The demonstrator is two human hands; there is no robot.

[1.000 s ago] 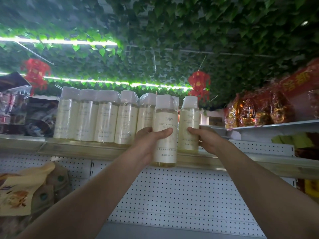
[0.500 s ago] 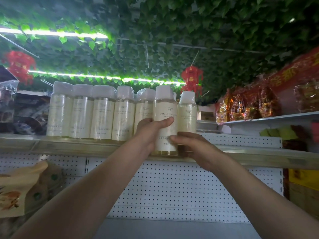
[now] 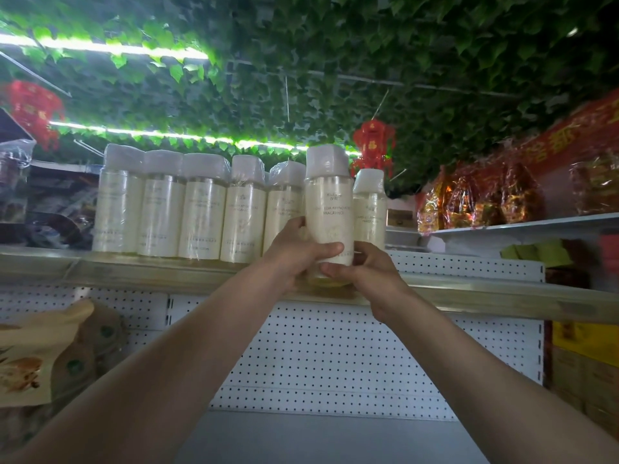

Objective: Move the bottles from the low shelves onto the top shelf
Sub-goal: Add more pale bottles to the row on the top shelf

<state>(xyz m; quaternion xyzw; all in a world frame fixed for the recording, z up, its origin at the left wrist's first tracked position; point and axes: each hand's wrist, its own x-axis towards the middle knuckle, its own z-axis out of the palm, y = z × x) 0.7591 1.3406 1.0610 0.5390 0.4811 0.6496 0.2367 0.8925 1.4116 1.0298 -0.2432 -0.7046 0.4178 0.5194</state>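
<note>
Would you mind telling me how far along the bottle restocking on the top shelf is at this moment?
Done: six cream bottles already stand in a row on the top shelf. In hand: the left hand and right hand both grip one more bottle at the shelf's front edge, not clearly set down yet. Left: seating and releasing it; the low shelves are out of view, so any remaining bottles cannot be counted.

Green ivy (image 3: 335, 61) covers the ceiling, with light strips (image 3: 110, 50) at 11 o'clock. Red lanterns (image 3: 373, 145) hang beneath. White pegboard (image 3: 318, 356) backs the shelving; red-wrapped packs (image 3: 475, 199) sit at 3 o'clock, paper bags (image 3: 40, 349) at 8 o'clock.
</note>
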